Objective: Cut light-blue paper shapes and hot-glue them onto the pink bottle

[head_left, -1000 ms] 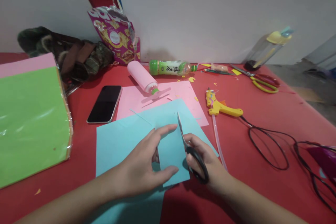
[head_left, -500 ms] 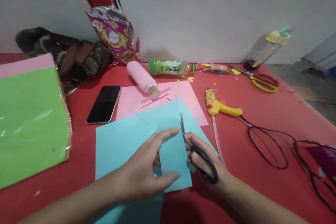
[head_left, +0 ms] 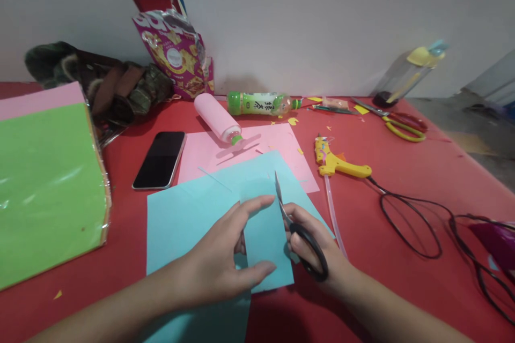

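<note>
My left hand [head_left: 219, 257] pinches a small light-blue paper piece [head_left: 265, 241] between thumb and forefinger, just above a larger light-blue sheet [head_left: 185, 214] on the red table. My right hand [head_left: 317, 257] grips black-handled scissors [head_left: 300, 233], fingers through the loops. The blades point away from me along the right edge of the held piece. A pink sheet [head_left: 249, 153] lies beyond the blue one.
A phone [head_left: 160, 159] lies left of the pink sheet. A wrapped stack of green and pink paper [head_left: 48, 182] fills the left. A pink tube [head_left: 218, 117], green bottle [head_left: 261, 103], yellow glue gun [head_left: 338, 161] with black cord [head_left: 422, 225], and yellow-handled scissors [head_left: 398, 124] lie further back and right.
The scissors have advanced a little along the right edge of the held blue piece, and the handles have closed slightly. My left hand keeps its pinch in nearly the same place.
</note>
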Tool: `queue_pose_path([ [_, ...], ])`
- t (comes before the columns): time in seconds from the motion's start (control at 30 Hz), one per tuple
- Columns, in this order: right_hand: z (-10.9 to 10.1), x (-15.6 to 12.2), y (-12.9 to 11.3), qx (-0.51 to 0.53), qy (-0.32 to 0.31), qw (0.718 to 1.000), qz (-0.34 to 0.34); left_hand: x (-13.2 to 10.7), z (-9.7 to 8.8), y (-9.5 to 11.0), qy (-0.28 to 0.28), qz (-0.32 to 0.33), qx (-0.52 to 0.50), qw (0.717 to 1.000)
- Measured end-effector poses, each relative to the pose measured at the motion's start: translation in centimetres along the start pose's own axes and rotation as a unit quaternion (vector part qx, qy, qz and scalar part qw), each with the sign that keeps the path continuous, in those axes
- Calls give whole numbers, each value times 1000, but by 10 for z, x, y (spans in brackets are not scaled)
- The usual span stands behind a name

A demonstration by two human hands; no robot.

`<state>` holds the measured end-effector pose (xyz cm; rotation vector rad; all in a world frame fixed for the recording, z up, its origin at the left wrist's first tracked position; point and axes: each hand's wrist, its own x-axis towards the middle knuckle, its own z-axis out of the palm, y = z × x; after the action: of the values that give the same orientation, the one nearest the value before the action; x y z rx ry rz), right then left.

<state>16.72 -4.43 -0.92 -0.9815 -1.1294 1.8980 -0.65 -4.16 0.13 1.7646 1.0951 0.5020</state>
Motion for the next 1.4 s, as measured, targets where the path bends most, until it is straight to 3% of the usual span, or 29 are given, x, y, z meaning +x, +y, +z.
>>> queue_pose_path([
  [0.47,-1,1,3,-12,21,1000,16,0,-4,-2,-10,-1,35,999],
  [0.73,-2,1,5,97,-23,995,-9,-2,-11,0,-56,-9,28,998],
  [0.97,-2,1,6,91,-23,996,3,-1,-18,3,-83,7,53,995],
  [1.4,-1,0,4,84,-39,996,-17,-1,-24,4,-82,36,92,992],
])
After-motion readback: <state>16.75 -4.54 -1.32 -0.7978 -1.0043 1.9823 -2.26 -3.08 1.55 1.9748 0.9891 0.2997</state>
